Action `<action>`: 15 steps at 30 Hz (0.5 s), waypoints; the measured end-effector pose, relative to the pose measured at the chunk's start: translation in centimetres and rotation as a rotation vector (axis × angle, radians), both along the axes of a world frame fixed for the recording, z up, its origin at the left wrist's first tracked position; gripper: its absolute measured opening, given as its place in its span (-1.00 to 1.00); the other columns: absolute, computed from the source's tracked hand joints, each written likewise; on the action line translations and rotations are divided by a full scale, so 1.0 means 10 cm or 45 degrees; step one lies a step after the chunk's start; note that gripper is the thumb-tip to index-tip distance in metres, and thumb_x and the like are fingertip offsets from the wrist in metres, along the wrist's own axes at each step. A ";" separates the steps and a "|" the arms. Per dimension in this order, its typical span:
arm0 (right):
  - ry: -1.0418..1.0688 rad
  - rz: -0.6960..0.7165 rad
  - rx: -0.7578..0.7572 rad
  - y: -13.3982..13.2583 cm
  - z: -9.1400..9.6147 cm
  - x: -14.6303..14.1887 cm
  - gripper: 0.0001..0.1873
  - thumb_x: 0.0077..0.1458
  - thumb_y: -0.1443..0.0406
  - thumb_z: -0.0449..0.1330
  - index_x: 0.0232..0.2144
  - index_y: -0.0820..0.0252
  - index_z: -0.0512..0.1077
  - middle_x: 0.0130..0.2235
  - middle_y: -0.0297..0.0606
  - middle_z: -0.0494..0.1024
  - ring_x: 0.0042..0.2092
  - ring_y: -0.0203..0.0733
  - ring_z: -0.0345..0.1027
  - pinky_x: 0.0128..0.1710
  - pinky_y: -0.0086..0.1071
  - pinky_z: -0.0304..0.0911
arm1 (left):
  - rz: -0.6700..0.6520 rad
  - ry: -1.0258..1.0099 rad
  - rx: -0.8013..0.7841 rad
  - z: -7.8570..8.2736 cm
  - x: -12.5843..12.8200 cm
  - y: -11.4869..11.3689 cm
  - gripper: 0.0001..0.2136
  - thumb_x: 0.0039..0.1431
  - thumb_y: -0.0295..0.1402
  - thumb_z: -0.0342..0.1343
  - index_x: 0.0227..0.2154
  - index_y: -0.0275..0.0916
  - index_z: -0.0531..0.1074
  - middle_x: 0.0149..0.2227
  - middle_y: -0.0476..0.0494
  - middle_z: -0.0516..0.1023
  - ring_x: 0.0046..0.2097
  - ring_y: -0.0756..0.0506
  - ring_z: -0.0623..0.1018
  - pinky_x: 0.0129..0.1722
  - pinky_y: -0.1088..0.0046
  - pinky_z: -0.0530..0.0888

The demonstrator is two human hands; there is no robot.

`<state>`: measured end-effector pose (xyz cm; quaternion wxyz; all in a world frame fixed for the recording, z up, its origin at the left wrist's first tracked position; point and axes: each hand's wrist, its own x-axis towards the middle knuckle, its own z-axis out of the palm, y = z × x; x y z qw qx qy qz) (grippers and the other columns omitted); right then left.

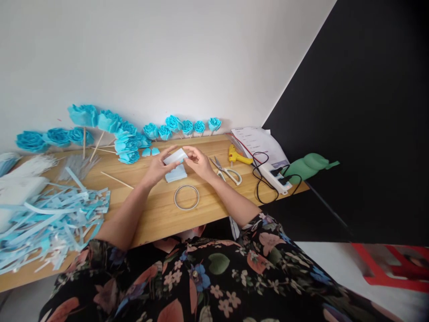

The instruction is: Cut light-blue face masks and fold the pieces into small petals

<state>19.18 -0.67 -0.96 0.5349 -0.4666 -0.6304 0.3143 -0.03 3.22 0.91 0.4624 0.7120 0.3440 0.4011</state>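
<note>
Both my hands hold one pale blue paper piece (pixel 175 156) above the wooden table (pixel 157 214). My left hand (pixel 157 167) pinches its left end with thumb and fingers. My right hand (pixel 199 162) grips its right end, fingers curled. Just under the hands lies a small stack of pale blue paper squares (pixel 176 173). A roll of clear tape (pixel 186 197) lies flat on the table a little nearer to me.
Blue paper roses on sticks (pixel 110 127) line the wall. A heap of blue paper strips (pixel 50 219) fills the left. Scissors (pixel 228 171), a yellow glue gun (pixel 237 156), a power strip with black cables (pixel 273 176), papers (pixel 259 143) and a green cloth (pixel 306 164) lie right.
</note>
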 end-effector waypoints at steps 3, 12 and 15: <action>-0.003 0.031 0.010 0.00 -0.02 0.00 -0.47 0.12 0.20 0.22 0.15 0.10 0.36 -0.24 -0.31 0.59 -0.23 -0.24 0.47 -0.11 -0.35 0.37 | 0.038 -0.015 0.046 -0.02 0.00 0.01 -0.37 0.04 -0.25 0.32 0.21 -0.22 0.39 -0.33 -0.10 0.55 -0.43 -0.01 0.45 -0.46 0.50 0.38; -0.049 0.104 -0.035 -0.03 -0.02 -0.02 -0.29 0.08 0.25 0.25 0.29 0.10 0.25 -0.29 -0.32 0.51 -0.32 -0.26 0.39 -0.21 -0.36 0.38 | 0.065 -0.364 -0.051 0.01 0.05 -0.01 -0.23 0.02 -0.20 0.35 0.30 -0.20 0.24 -0.27 -0.12 0.58 -0.37 -0.04 0.50 -0.37 0.44 0.43; -0.011 0.112 -0.018 -0.03 -0.02 -0.01 -0.30 0.10 0.23 0.24 0.29 0.08 0.23 -0.27 -0.31 0.52 -0.31 -0.26 0.39 -0.22 -0.37 0.38 | 0.015 -0.385 -0.175 -0.02 0.05 0.00 -0.27 0.02 -0.07 0.33 0.24 -0.18 0.31 -0.32 -0.10 0.57 -0.41 -0.03 0.49 -0.34 0.41 0.44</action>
